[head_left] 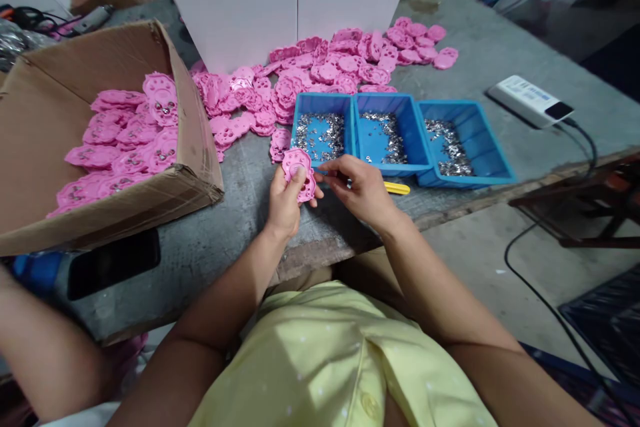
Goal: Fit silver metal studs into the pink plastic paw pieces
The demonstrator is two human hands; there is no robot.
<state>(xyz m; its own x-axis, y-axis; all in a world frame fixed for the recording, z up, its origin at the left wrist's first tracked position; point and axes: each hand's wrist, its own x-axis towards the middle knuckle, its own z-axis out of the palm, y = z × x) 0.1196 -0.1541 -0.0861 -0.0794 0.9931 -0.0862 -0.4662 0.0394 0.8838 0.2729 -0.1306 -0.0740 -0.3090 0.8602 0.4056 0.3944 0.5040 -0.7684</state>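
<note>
My left hand [285, 203] is closed on a pink plastic disc [299, 172], holding it upright near the table's front edge. Close to its right, my right hand [359, 188] is pinched, its fingertips right beside the disc; what they hold is too small to name. Something yellow [397, 188] pokes out from behind my right hand. Just behind both hands stand three blue trays [354, 121] with small metal pieces in them. A heap of pink discs [325, 70] lies on the table behind the trays.
At the left, a cardboard box [195, 147] holds several pink discs. A white carton [240, 0] stands at the back. A white power strip [530, 100] with a black cable lies at the right. A black phone [113, 263] lies at the front left. Another person's arm [45, 347] shows at lower left.
</note>
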